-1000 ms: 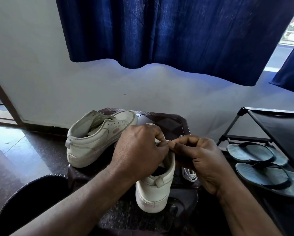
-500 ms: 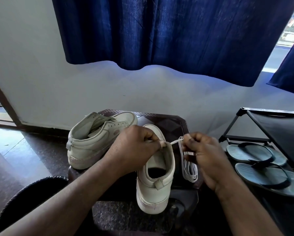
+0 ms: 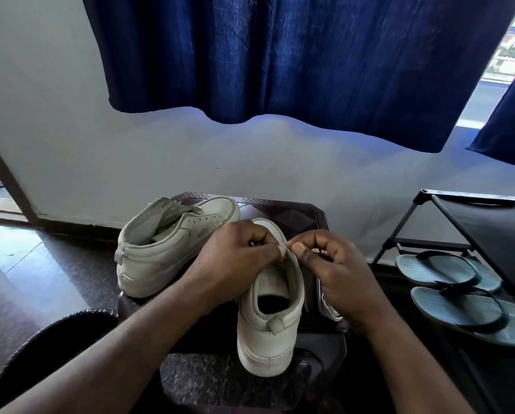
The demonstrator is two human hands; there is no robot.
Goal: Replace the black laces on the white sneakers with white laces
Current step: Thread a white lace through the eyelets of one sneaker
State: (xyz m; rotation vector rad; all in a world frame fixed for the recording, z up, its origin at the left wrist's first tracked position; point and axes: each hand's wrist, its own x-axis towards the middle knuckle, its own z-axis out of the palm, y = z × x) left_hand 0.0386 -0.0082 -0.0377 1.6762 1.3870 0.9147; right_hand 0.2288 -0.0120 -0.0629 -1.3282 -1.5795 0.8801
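1. Nearest us, lower left: a dark ribbed round object (image 3: pixel 53 333). We cannot tell what it is.

2. The near sneaker (image 3: pixel 268 327): white, upright on the front part of the dark worktop (image 3: pixel 298 212), heel toward us and toe pointing away.

3. The left hand (image 3: pixel 235 258): over the front of the near sneaker, fingers curled. Its grip pinches one end of the white lace (image 3: pixel 327 310) between thumb and forefinger at the shoe's right upper edge.

4. The right hand (image 3: pixel 342 273): just right of the near sneaker, fingers curled. Its grip pinches the same lace end, and the two thumbs are almost touching. We record the rest of the lace as a folded white bundle just beside the sneaker, below the right palm and partly hidden by it.

5. The far sneaker (image 3: pixel 172 246): white, at the left rear of the worktop, toe pointing away and to the right, with a row of eyelets showing along its side.

6. A pair of blue-grey flip-flops (image 3: pixel 447 271): at the right, under the top shelf of a black rack (image 3: pixel 474 204).

7. Farthest: a pale wall (image 3: pixel 160 144), with a dark blue curtain (image 3: pixel 280 55) hanging across its upper part.
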